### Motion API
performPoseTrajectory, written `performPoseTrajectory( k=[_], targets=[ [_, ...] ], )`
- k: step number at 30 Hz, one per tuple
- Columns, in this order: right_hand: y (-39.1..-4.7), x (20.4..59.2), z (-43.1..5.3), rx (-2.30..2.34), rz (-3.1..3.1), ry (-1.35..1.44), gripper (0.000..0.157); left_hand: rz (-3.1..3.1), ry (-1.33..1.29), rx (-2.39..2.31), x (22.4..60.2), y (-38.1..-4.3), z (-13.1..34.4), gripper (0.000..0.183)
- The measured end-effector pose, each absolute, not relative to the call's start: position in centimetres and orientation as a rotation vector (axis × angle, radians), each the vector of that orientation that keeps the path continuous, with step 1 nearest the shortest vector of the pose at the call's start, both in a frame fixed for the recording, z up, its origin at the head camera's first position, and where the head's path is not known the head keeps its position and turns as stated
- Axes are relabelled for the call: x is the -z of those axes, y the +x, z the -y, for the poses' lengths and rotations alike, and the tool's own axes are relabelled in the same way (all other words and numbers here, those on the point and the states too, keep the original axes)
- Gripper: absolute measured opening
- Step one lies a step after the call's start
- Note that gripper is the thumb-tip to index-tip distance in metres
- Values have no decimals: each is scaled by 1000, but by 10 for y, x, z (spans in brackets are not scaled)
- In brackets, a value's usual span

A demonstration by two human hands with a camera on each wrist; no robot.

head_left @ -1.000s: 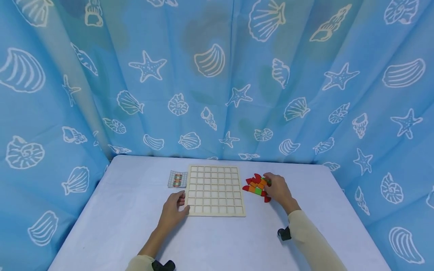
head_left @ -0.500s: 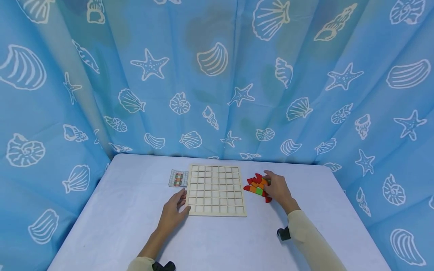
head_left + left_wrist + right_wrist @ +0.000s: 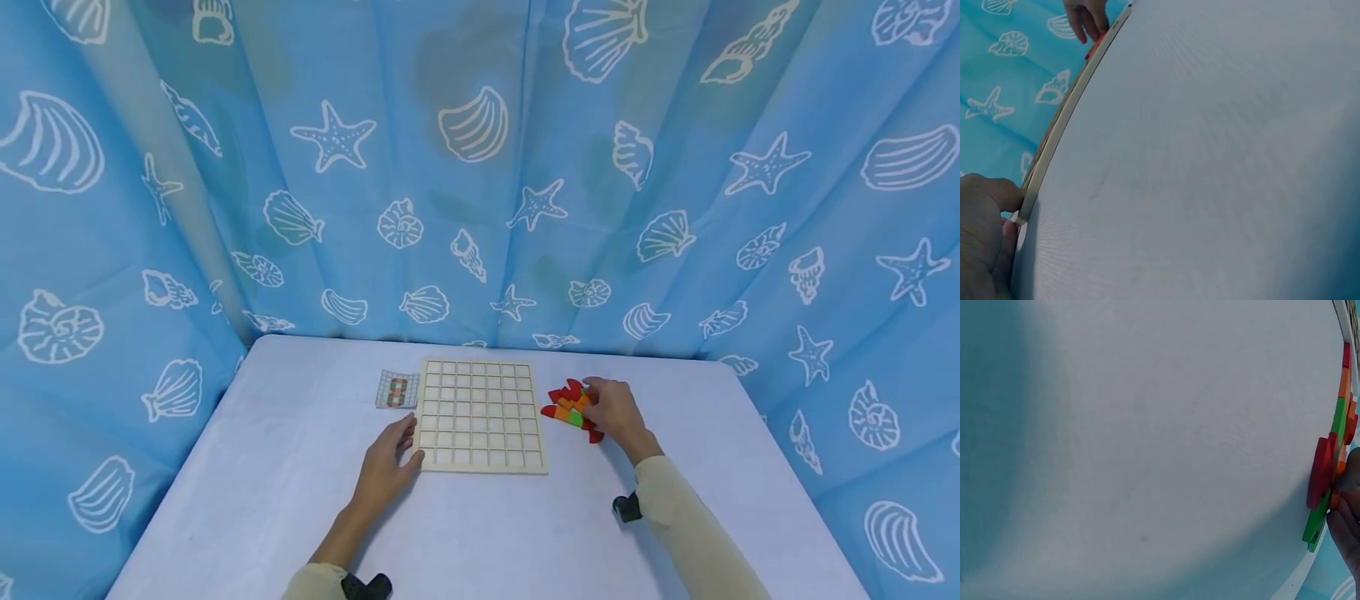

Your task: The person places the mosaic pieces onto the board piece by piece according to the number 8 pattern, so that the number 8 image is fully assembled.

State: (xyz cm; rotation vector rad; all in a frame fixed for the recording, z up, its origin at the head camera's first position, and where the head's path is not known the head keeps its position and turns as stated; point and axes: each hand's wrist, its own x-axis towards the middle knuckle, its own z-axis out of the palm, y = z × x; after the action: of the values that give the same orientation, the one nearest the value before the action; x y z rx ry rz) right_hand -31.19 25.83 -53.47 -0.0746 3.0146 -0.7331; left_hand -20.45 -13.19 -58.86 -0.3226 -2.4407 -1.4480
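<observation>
A square wooden grid board (image 3: 480,473) lies flat on the table. My left hand (image 3: 388,458) rests at its near left corner, thumb and fingertips touching the left edge; in the left wrist view, the thumb (image 3: 1004,192) reaches over the board's edge. To the right of the board is a small pile of red, orange and green blocks (image 3: 574,419). My right hand (image 3: 613,410) is at the pile's right side with fingers bent down. The right wrist view has an orange block (image 3: 1335,500) between thumb and fingers, beside a red block (image 3: 1319,475) and green ones.
A small pattern card (image 3: 396,390) with a printed grid and coloured shapes lies left of the board. The white table (image 3: 480,542) ends at the back against a blue curtain (image 3: 480,208) with shell prints. Dark wrist devices are on both forearms.
The view has shifted slightly. Both hands stay almost in place, the left at the board's edge and the right at the blocks, with its fingers moving a little in the pile.
</observation>
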Motion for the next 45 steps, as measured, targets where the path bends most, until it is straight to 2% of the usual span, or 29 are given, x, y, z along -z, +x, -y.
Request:
performPoseTrajectory(
  k=[7, 14, 25, 45],
  targets=[
    [-315, 525, -239, 772, -2993, -71, 55, 2484, -283, 1393, 592, -206, 131, 62],
    [-325, 525, -186, 815, -3031, -249, 46, 2474, -274, 1384, 587, -204, 133, 60],
    [-339, 526, -113, 850, -2951, -615, 42, 2460, -254, 1575, 587, -206, 138, 60],
    [-344, 537, -93, 829, -2959, -690, 37, 2472, -276, 1460, 587, -206, 136, 57]
  ],
)
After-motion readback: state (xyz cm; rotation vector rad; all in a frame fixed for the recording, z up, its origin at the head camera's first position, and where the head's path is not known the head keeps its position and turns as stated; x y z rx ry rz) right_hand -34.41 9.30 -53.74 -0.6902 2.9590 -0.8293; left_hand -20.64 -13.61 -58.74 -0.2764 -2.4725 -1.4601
